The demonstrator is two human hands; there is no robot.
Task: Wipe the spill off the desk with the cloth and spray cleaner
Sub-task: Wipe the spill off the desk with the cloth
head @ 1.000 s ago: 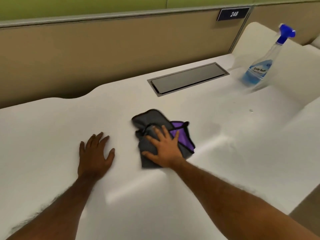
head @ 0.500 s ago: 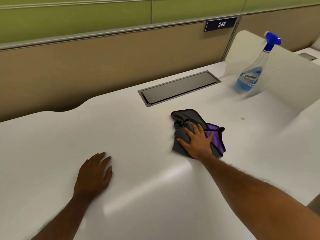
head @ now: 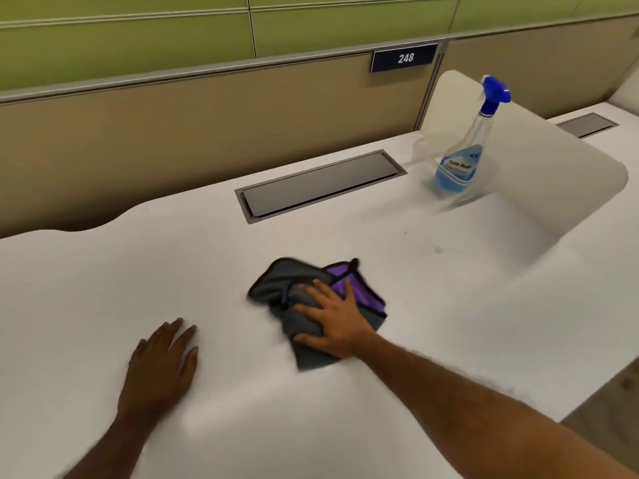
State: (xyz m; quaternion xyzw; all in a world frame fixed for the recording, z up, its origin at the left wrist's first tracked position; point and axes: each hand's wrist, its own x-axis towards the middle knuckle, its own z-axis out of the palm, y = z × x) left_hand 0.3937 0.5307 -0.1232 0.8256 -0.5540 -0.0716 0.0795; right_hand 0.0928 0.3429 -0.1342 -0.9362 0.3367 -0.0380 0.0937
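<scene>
A crumpled grey and purple cloth [head: 276, 285] lies on the white desk [head: 397, 340] near its middle. My right hand [head: 333, 319] presses flat on the cloth with fingers spread, covering its right half. My left hand [head: 160, 364] rests palm down on the desk to the left, apart from the cloth and holding nothing. A clear spray bottle [head: 463, 160] with blue liquid and a blue trigger head stands upright at the back right. A small drop or mark [head: 438, 250] shows on the desk between the cloth and the bottle.
A grey metal cable hatch [head: 321, 184] is set flush in the desk behind the cloth. A white curved divider [head: 553, 167] rises behind the bottle on the right. A tan partition [head: 207, 112] with a "248" plate [head: 404, 58] backs the desk.
My right hand has slid the cloth back to the left after a sweep to the right. My left hand has stayed planted on the desk.
</scene>
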